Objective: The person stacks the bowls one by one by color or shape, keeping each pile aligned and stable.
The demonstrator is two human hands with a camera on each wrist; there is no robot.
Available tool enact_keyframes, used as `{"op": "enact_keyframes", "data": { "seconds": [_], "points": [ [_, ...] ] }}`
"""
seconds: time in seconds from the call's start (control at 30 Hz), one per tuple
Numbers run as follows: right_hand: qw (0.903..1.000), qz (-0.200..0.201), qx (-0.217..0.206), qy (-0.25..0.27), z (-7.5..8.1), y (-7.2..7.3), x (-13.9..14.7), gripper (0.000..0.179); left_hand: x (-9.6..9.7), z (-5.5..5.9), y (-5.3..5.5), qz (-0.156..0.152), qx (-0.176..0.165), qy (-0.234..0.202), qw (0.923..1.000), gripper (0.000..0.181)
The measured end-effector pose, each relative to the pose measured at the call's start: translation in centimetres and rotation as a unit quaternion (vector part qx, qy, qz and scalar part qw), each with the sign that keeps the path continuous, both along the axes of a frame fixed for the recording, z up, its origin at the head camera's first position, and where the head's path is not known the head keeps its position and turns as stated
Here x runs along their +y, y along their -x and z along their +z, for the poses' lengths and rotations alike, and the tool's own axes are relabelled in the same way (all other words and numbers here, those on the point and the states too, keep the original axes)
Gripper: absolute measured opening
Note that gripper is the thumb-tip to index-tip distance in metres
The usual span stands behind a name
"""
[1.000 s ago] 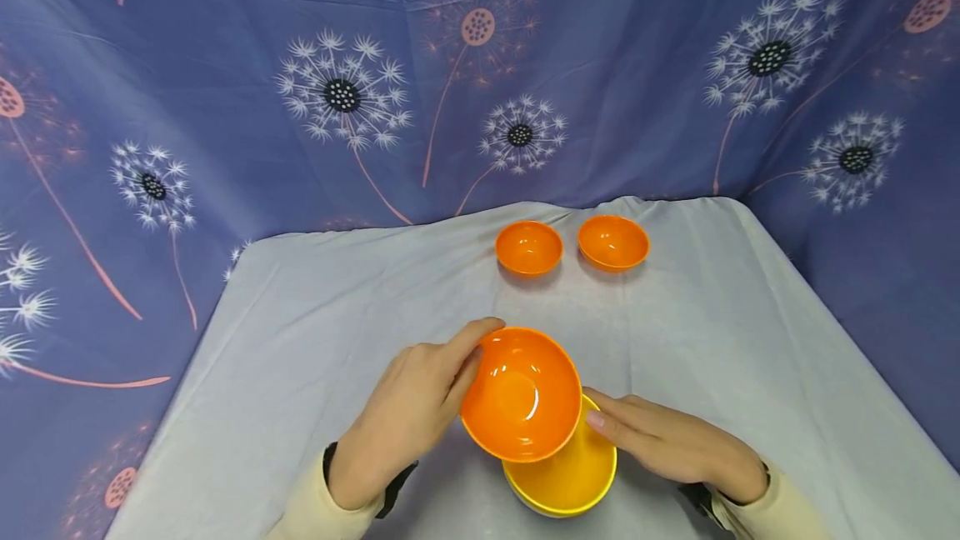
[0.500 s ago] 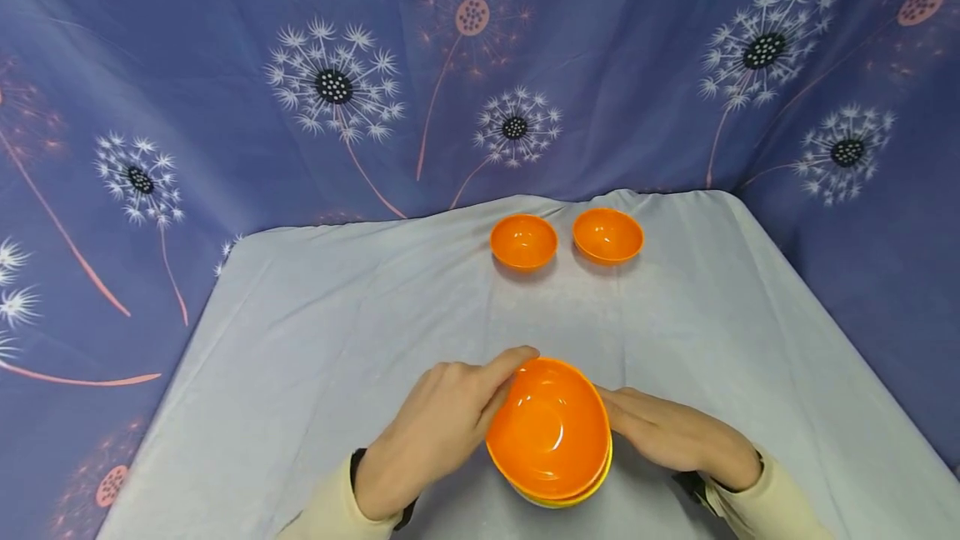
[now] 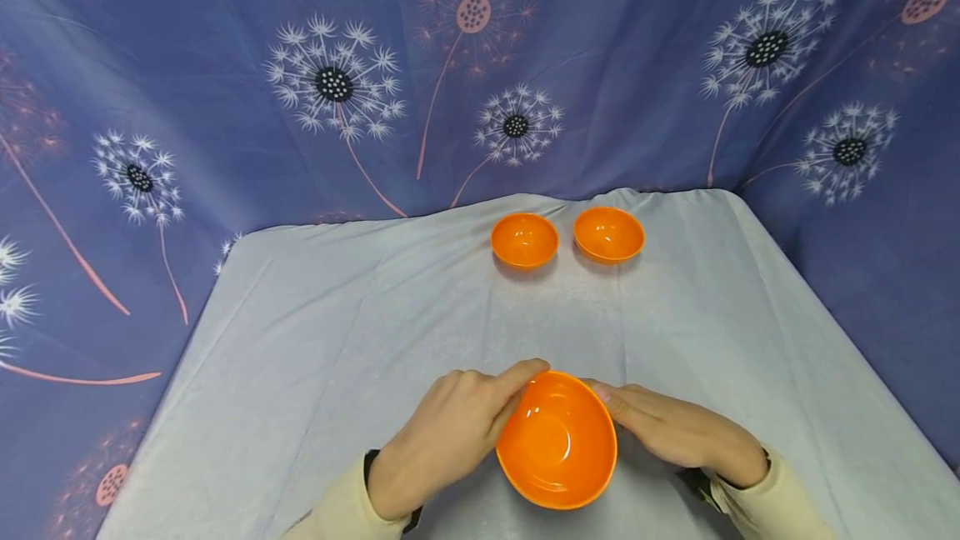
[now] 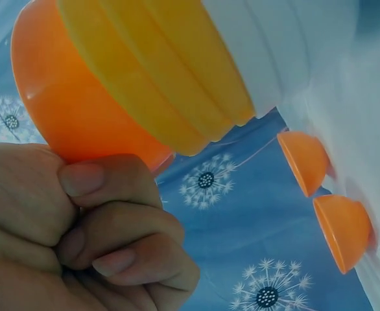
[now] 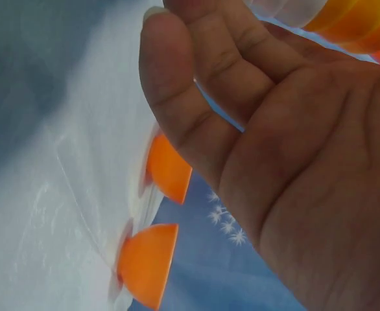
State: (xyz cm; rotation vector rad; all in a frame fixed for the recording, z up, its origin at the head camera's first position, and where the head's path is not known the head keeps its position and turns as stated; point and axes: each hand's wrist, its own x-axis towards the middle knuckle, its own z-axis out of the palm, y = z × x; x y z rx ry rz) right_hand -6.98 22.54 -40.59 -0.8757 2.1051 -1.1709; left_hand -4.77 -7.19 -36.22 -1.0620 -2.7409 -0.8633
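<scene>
At the near middle of the table, a larger orange bowl [image 3: 555, 440] sits at the mouth of a stack, covering it in the head view. My left hand [image 3: 465, 419] pinches its left rim, the other fingers curled in the left wrist view. Below it there, that view shows yellow bowls [image 4: 157, 71], nested, with white bowls [image 4: 268, 52] at the bottom. My right hand [image 3: 678, 423] is on the right side, fingers extended with tips right at the stack. Its palm faces the right wrist camera.
Two smaller orange bowls stand side by side at the back of the table, one left [image 3: 524, 242] and one right [image 3: 608, 235]. A pale cloth [image 3: 337, 340] covers the table. Behind hangs a blue dandelion-print curtain [image 3: 420, 48].
My left hand has brought the orange bowl right and down onto the stack, hiding the yellow bowl's inside. My right hand has stayed beside the stack.
</scene>
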Motion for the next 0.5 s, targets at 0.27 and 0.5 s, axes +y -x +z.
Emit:
{"op": "enact_keyframes", "data": {
  "seconds": [0.27,0.5],
  "points": [
    [0.9981,0.027,0.019,0.052,-0.09,0.03,0.01,0.053,0.15,-0.48,0.51,0.000,-0.032,0.016,0.9994,0.024],
    [0.9984,-0.002,0.056,-0.004,0.14,-0.36,-0.27,0.052,0.31,-0.72,0.74,0.006,-0.020,0.045,0.9988,0.024]
  ]
}}
